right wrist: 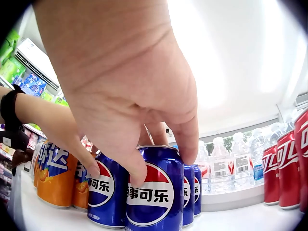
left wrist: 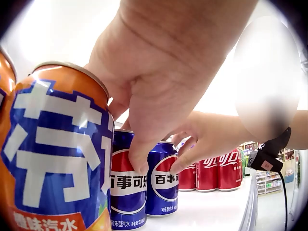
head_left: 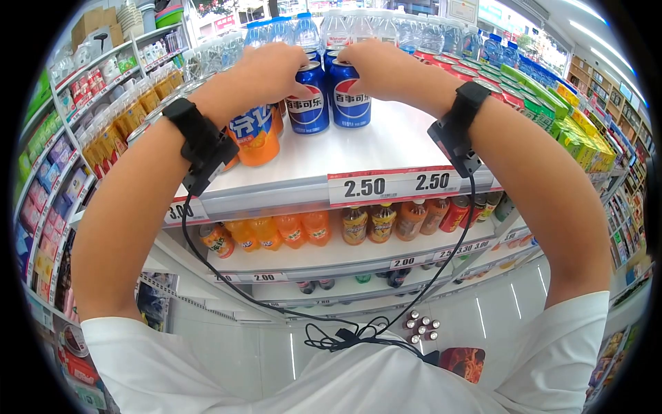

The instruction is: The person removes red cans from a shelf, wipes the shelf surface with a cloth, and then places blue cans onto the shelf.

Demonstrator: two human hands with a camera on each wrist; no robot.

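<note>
Two blue cola cans stand upright side by side at the front of the white top shelf. My left hand (head_left: 279, 71) grips the left blue can (head_left: 308, 103), its thumb on the front of the can. The right blue can (head_left: 352, 100) is held by my right hand (head_left: 376, 67), thumb in front and fingers round the far side. More blue cans (right wrist: 188, 192) stand behind in the right wrist view. Just left of the left can is an orange soda can (head_left: 256, 141); in the left wrist view an orange can (left wrist: 60, 149) looms close.
Red cola cans (right wrist: 288, 166) stand on the right, with water bottles (head_left: 362, 29) along the back. Price labels (head_left: 393, 185) line the shelf's front edge. Lower shelves hold bottles (head_left: 354, 224). Black cables (head_left: 276, 307) hang from both wrists.
</note>
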